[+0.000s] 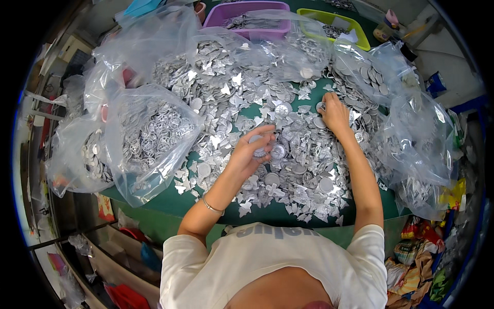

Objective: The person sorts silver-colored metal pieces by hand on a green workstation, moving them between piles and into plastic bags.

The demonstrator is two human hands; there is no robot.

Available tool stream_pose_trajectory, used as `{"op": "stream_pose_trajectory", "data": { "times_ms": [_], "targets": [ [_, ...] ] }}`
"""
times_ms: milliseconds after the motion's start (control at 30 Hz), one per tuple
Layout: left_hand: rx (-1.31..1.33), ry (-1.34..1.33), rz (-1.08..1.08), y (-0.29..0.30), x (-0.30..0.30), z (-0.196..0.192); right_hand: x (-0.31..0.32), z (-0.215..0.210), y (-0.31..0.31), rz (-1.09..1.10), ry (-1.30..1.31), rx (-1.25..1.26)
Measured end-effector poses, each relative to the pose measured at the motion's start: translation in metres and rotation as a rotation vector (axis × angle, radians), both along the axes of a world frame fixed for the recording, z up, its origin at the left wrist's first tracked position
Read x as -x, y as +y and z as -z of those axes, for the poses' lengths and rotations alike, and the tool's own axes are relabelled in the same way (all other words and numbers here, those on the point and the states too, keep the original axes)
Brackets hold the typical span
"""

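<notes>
A green surface (170,198) is heaped with small silvery metal pieces (303,165), some round like discs, others winged or leaf-shaped. The left hand (252,152) hovers over the middle of the heap, its grip closed on a few round discs (257,140) pinched between the thumb and the curled fingers. The right hand (333,114) lies farther out, palm down on the pile, its fingers pressed into the pieces; whether its grip holds anything cannot be told.

At the left, a large clear plastic bag (149,136) lies open on the surface's edge, filled with round ring-shaped metal parts. Just beside it, farther left, a second clear bag (77,154) holds flat discs. More clear bags lie at the back (154,41), partly slumped over the heap. At the right, another clear bag (417,139) sags off the surface with silvery pieces inside, and one behind it (378,72) holds larger flat discs.

At the far edge stand a purple plastic tub (247,9) and a yellow-green tub (355,28), each with metal pieces inside. Low at the right, beside the surface, lies a pile of colourful crumpled wrappers (417,252). A thin bracelet (212,207) circles the left wrist.
</notes>
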State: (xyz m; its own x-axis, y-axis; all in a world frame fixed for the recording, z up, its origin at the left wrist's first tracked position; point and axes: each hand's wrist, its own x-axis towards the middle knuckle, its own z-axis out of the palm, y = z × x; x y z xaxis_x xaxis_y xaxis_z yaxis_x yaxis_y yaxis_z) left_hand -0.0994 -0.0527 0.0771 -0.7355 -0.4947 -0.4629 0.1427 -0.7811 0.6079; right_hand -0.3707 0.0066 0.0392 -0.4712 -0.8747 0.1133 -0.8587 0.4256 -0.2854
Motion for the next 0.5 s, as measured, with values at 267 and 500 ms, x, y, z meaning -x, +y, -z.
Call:
{"op": "stream_pose_trajectory", "data": {
  "times_ms": [267, 500],
  "targets": [
    [-0.120, 0.156, 0.092, 0.037, -0.005, -0.002, -0.035, -0.041, 0.039, 0.172, -1.067, 0.544],
    [-0.510, 0.216, 0.196, 0.061, 0.002, -0.005, -0.127, -0.076, 0.081, -0.263, -0.944, 0.286]
  ]
}}
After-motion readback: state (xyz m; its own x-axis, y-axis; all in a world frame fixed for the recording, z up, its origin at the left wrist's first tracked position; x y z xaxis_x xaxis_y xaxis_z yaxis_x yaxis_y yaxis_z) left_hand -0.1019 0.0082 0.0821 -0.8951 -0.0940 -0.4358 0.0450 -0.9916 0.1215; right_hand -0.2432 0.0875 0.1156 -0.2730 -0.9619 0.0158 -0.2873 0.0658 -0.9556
